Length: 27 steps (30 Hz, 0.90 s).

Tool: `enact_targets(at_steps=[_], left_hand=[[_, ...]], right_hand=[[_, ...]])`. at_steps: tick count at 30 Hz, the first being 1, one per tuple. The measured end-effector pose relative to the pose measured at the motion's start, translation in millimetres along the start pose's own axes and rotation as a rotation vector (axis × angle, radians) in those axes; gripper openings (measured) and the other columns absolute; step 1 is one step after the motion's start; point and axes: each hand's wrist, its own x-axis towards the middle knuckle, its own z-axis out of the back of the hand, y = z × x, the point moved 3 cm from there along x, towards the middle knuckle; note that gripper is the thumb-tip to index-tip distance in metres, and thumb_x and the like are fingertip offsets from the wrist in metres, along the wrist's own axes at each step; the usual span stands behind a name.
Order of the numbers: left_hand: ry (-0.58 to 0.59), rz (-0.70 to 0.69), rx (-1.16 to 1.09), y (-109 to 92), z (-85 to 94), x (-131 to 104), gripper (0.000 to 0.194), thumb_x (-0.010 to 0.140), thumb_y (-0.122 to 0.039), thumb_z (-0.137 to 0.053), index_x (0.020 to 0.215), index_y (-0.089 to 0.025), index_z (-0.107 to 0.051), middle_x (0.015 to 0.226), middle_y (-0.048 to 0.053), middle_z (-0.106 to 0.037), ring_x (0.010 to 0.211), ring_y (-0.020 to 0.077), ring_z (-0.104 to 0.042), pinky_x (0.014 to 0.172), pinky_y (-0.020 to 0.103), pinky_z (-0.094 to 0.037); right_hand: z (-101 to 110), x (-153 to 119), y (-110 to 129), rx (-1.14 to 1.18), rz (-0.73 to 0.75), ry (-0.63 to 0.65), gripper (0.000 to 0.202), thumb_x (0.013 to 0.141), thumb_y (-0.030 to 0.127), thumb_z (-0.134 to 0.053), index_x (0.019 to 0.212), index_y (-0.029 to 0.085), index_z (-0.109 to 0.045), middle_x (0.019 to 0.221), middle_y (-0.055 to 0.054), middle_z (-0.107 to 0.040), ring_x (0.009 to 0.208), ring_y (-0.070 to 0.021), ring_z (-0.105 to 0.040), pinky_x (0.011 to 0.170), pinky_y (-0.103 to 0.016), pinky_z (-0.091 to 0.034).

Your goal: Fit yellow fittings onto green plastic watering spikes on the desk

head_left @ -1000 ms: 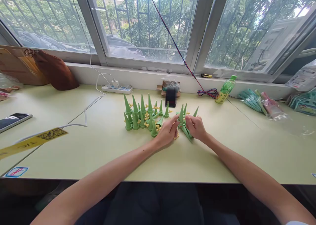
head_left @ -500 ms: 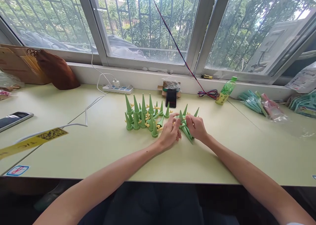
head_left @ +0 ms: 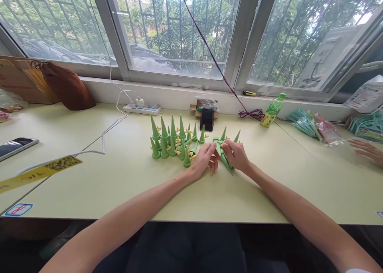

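Note:
My left hand (head_left: 204, 161) is closed, its thumb and forefinger pinching a green cone-shaped watering spike (head_left: 218, 148) that lies tilted between my hands. My right hand (head_left: 238, 156) is closed at the other side of the same spike, with a bit of yellow showing at its fingertips. Which part each finger grips is partly hidden. More green spikes lie under and beside my right hand, and two points stick up behind it. Left of my hands stands a cluster of upright green spikes (head_left: 164, 143) with small yellow valves; a few lean among them.
Behind the spikes, a dark phone (head_left: 206, 119) leans on a small carton. A power strip (head_left: 142, 108), a coiled cable (head_left: 253, 114) and a green bottle (head_left: 273, 110) line the sill. A co-worker's hand (head_left: 367, 150) is at the right, near bagged hangers (head_left: 366, 125). A yellow tag (head_left: 42, 172) hangs left.
The spike between my hands has tipped from upright to tilted. My left fingers have drawn together lower down. A co-worker's hand has come into view at the right edge.

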Motion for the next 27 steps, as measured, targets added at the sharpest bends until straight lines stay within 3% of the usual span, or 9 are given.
enact_targets(at_steps=[6,11,16,20,27], left_hand=[[-0.026,-0.045,0.006,-2.2,-0.2,-0.9,0.046,0.087,-0.062,-0.059,0.086,-0.020,-0.041,0.069,-0.005,-0.050,0.044,0.0098,-0.055,0.033,0.020,-0.039],[-0.033,-0.115,0.084,-4.2,0.5,-2.5,0.042,0.087,-0.058,-0.063,0.087,-0.021,-0.041,0.061,-0.008,-0.048,0.041,0.0092,-0.053,0.034,0.019,-0.039],[-0.061,-0.177,0.137,-6.1,0.4,-3.7,0.043,0.084,-0.056,-0.068,0.094,-0.020,-0.047,0.078,-0.005,-0.056,0.038,0.0036,-0.049,0.033,0.018,-0.038],[-0.091,-0.215,0.180,-3.4,1.3,-3.1,0.045,0.083,-0.051,-0.070,0.111,-0.021,-0.051,0.091,-0.002,-0.056,0.039,0.0014,-0.049,0.033,0.017,-0.038],[-0.135,-0.265,0.307,0.9,6.5,-2.2,0.041,0.087,-0.046,-0.067,0.118,-0.024,-0.054,0.090,-0.002,-0.055,0.042,0.0014,-0.049,0.037,0.016,-0.039]], right_hand=[[-0.9,-0.5,0.0,0.051,0.006,0.010,0.045,0.105,0.041,-0.036,0.064,0.022,-0.035,0.051,0.005,-0.040,0.045,-0.0091,-0.031,0.047,-0.024,-0.027],[-2.0,-2.8,-7.2,0.069,-0.082,0.027,0.049,0.104,0.047,-0.034,0.062,0.022,-0.034,0.049,0.004,-0.039,0.044,-0.0092,-0.033,0.046,-0.025,-0.027],[-0.6,-2.0,-6.6,0.096,-0.125,0.052,0.053,0.104,0.048,-0.032,0.058,0.021,-0.036,0.046,0.002,-0.042,0.044,-0.0095,-0.034,0.048,-0.027,-0.029],[0.7,0.1,-2.8,0.106,-0.141,0.054,0.055,0.104,0.047,-0.034,0.056,0.021,-0.036,0.044,0.002,-0.041,0.042,-0.0094,-0.033,0.047,-0.028,-0.028],[1.1,0.8,0.5,0.158,-0.206,0.051,0.061,0.103,0.049,-0.037,0.048,0.021,-0.036,0.040,0.002,-0.041,0.040,-0.0091,-0.036,0.048,-0.027,-0.031]])
